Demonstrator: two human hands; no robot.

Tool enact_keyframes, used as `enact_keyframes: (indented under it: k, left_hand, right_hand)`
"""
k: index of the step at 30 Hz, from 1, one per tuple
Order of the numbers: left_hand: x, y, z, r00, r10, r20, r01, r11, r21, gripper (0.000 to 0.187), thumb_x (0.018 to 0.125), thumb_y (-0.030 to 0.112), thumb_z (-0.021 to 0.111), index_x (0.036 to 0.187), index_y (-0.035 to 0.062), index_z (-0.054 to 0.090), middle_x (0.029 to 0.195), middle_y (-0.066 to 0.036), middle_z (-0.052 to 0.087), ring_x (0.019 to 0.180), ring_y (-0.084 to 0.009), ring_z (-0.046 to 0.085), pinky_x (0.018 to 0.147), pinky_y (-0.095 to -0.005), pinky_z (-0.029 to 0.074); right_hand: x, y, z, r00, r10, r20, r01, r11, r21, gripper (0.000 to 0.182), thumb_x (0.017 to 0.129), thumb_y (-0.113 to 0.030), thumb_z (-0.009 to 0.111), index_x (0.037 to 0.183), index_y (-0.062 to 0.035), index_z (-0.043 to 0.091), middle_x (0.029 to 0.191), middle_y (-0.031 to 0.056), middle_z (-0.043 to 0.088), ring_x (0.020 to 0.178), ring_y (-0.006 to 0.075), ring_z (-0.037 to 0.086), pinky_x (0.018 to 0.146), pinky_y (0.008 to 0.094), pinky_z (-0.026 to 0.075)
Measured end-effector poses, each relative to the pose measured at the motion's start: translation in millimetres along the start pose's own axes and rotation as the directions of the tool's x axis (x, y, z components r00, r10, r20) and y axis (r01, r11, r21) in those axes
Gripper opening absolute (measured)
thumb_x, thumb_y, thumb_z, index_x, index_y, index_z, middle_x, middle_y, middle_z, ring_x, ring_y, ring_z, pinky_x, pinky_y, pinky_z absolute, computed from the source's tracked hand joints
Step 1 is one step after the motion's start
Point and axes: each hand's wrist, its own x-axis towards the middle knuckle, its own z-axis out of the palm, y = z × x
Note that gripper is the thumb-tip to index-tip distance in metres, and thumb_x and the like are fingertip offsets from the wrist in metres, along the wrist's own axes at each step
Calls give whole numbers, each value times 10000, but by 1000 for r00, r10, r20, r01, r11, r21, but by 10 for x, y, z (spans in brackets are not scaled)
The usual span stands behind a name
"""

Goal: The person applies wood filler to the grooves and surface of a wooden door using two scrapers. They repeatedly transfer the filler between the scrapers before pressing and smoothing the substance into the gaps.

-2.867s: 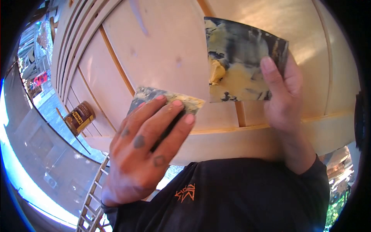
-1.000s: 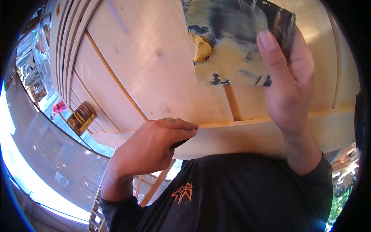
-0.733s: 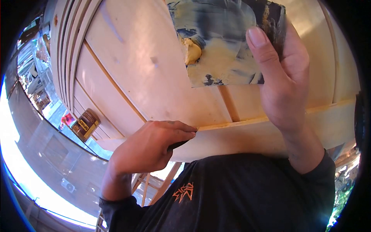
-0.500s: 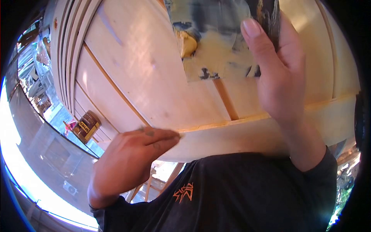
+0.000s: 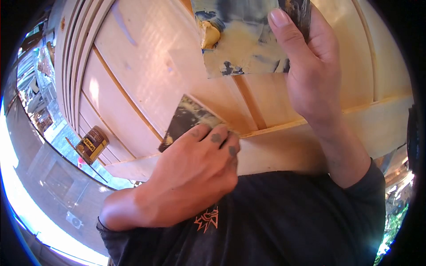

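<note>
My left hand (image 5: pixel 195 173) grips a dark flat filler spreader (image 5: pixel 179 122), smeared with pale paste, its fingers pressed along one edge. This spreader lies over the pale wooden panel (image 5: pixel 146 71), close to the long filled seam (image 5: pixel 277 127) at the near border. On the right, my right hand (image 5: pixel 316 80) clasps a flat mixing board (image 5: pixel 248 48) by its side, thumb on top. Tan and dark smears cover the board, and a thick lump of yellowish filler (image 5: pixel 209 34) sits near its left edge. The board overlaps a narrow brown strip (image 5: pixel 248 99) in the panel.
A brown filler can (image 5: pixel 92 144) with a yellow label, a stick poking out, stands at the panel's left side. Several curved wooden strips (image 5: pixel 73 57) run along the left edge. A wooden ridge (image 5: pixel 370 57) crosses the panel at right.
My left hand has moved right and turned, so the spreader now shows above its fingers. My right hand and the board have shifted slightly up and left.
</note>
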Motion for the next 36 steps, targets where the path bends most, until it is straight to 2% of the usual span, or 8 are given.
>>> enact_keyframes:
  k: [5, 12, 15, 20, 24, 25, 30, 36]
  left_hand:
    - [-212, -124, 188, 999, 33, 11, -34, 996, 84, 156, 784, 118, 572, 778, -14, 656, 871, -79, 610, 900, -197, 566, 758, -308, 440]
    - [-571, -262, 365, 982, -57, 182, 58, 998, 4, 147, 805, 91, 606, 901, -5, 664, 1012, -71, 608, 988, -218, 578, 842, -351, 476]
    - [-682, -264, 436, 970, -111, 216, 112, 994, 6, 208, 793, 88, 608, 972, 7, 678, 1103, -74, 619, 1071, -231, 572, 900, -373, 465]
    - [-850, -324, 557, 967, -150, 208, 149, 989, 19, 207, 791, 89, 602, 967, 11, 678, 1101, -77, 625, 1114, -239, 558, 943, -393, 440]
    - [-1015, -405, 594, 957, -221, 188, 195, 970, 144, 211, 783, 85, 600, 968, 20, 678, 1103, -77, 622, 1164, -253, 537, 1009, -416, 402]
    - [-1108, -448, 631, 969, -249, 10, 246, 963, 112, 132, 756, 98, 606, 825, 18, 685, 996, -95, 628, 1130, -262, 543, 989, -421, 409]
    - [-1444, -536, 393, 661, -567, -492, 558, 809, -182, 379, 679, -93, 621, 1026, 34, 700, 911, -125, 624, 844, -258, 632, 715, -330, 514]
    - [-1511, -478, 684, 377, -849, -369, 474, 520, -711, 426, 630, -130, 692, 1038, -8, 680, 832, -112, 634, 764, -189, 622, 676, -263, 480]
  right_hand:
    - [-8, -62, -55, 998, 42, 48, -40, 998, -49, 233, 972, -159, 502, 1124, 16, 525, 874, -19, 543, 774, 33, 459, 714, 189, 387]
    - [-179, 47, -172, 989, 49, -140, -90, 947, -307, 274, 970, -58, 521, 1228, 30, 542, 1119, 69, 610, 1051, 104, 557, 944, 235, 426]
    - [-153, 11, -372, 952, -144, 271, 301, 607, -735, 318, 966, -12, 504, 1277, 50, 507, 1150, 94, 601, 1114, 132, 549, 990, 259, 410]
    - [-122, -38, -209, 942, 285, -178, -283, 958, 38, 293, 974, -84, 504, 1245, 27, 529, 1198, 89, 591, 1112, 148, 560, 967, 293, 443]
    - [-121, -59, -141, 961, 254, -107, -265, 959, -103, 320, 985, -124, 476, 1271, 18, 493, 1224, 98, 583, 1119, 169, 568, 963, 315, 453]
    - [-127, -59, -189, 964, 250, -93, -261, 956, -137, 326, 988, -122, 466, 1280, 20, 482, 1229, 100, 581, 1122, 175, 569, 963, 321, 455]
    - [-148, -127, -181, 953, 301, -16, -301, 953, 36, 308, 994, -115, 453, 1264, 26, 496, 1197, 102, 595, 1107, 159, 574, 972, 313, 448]
    - [-136, -111, -298, 937, 293, 188, -323, 934, 153, 386, 1008, -140, 403, 1354, 29, 416, 1317, 133, 529, 1219, 210, 516, 1044, 372, 400]
